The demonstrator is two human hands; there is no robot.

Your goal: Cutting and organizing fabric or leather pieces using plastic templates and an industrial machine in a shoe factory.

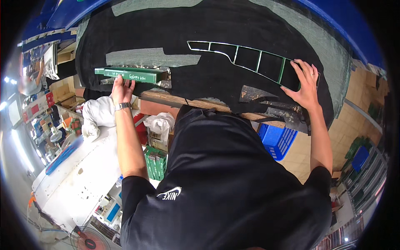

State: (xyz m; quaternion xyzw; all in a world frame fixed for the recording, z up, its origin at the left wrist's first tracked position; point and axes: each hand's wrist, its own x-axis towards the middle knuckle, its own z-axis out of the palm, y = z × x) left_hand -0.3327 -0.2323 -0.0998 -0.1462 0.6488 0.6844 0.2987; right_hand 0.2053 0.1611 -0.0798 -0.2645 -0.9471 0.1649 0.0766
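Black cloth (150, 29) is spread over the worktable, with cut-out gaps that show a grey layer below. A long, tapering green cutting die (259, 62), an open metal frame with cross bars, rests on the right half of the cloth. My right hand (306, 83) spans its wide end, thumb on the near edge and fingers over the far one. At the left, a narrower green cutting die (137, 76) shows its side wall with white markings. My left hand (122, 89) grips it from the near side with the fingertips; part of the grip is hidden.
Dark scrap pieces (258, 94) lie by the table's wooden front edge (183, 100). Below stand a blue plastic basket (277, 141) and several green dies (156, 163). A white table (83, 171) is at the left, and a blue machine beam (333, 31) crosses the far side.
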